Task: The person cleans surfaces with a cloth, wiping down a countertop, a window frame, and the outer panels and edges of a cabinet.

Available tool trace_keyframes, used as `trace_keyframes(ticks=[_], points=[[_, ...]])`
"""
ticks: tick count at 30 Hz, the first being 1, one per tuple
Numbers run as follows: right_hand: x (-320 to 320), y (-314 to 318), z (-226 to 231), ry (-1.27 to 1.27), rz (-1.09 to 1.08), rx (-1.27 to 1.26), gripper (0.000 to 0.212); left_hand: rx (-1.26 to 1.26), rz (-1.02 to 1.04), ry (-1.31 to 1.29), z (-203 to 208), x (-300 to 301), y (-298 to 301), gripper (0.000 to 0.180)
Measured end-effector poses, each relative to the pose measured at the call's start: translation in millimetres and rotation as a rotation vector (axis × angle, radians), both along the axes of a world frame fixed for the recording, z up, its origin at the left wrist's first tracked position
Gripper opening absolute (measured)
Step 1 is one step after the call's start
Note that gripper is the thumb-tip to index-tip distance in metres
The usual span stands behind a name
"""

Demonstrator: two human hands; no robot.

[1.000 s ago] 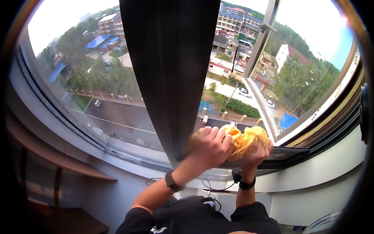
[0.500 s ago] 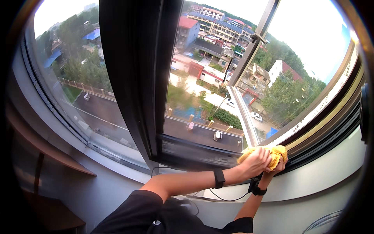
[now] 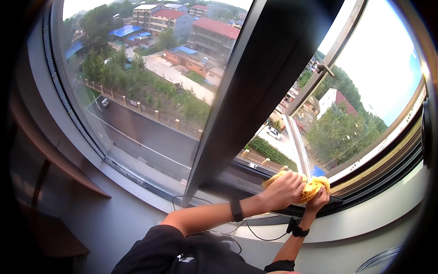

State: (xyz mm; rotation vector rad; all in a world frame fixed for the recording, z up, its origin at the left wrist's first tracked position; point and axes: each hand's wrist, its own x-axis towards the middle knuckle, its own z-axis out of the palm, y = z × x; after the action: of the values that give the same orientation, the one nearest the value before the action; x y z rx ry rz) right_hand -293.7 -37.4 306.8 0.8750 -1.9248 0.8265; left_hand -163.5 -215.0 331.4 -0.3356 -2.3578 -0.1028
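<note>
A bunched yellow cloth (image 3: 312,190) lies between my two hands at the lower edge of the window opening. My left hand (image 3: 286,188) is closed over its left part, with a loose end showing beyond the fingers. On its right end, my right hand (image 3: 319,199) grips from below, its fingers partly hidden by the cloth. Just behind the cloth is the lower part of the pale edge of the tilted-out window sash (image 3: 299,146). Whether the cloth presses on the frame cannot be made out.
A wide dark upright frame bar (image 3: 255,86) stands left of the opening, beside a large glass pane (image 3: 150,91). The curved sill (image 3: 374,219) runs along the right. A thin black cable (image 3: 267,235) hangs under my arms. A brown shelf edge (image 3: 68,166) is at left.
My view has shifted, so the dark upright bar now stands further right. Both hands, still holding the cloth, have moved left along the lower window frame.
</note>
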Motion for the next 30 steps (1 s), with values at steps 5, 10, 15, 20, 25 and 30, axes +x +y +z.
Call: trace_keyframes(ticks=[5,10,15,20,25,30], points=[[52,-69,-1,0.033,0.026,0.129,0.031,0.015,-0.017,0.250,5,50,-36,0.034],[54,-121,-12,0.060,0.210,-0.383,0.029,0.122,-0.032,0.249,57,107,-62,0.034],[119,-186,84,-0.404,0.685,-0.759,0.064,0.173,0.012,0.707,109,133,-112,0.037],[148,-249,100,-0.098,0.686,-0.534,0.086,0.308,0.187,0.730,109,133,-159,0.077],[168,-265,97,0.014,0.610,-0.331,0.075,0.414,0.201,0.651,89,122,-169,0.079],[175,-258,79,-0.205,0.757,-0.335,0.068,0.908,0.117,0.231,1,151,-170,0.069]])
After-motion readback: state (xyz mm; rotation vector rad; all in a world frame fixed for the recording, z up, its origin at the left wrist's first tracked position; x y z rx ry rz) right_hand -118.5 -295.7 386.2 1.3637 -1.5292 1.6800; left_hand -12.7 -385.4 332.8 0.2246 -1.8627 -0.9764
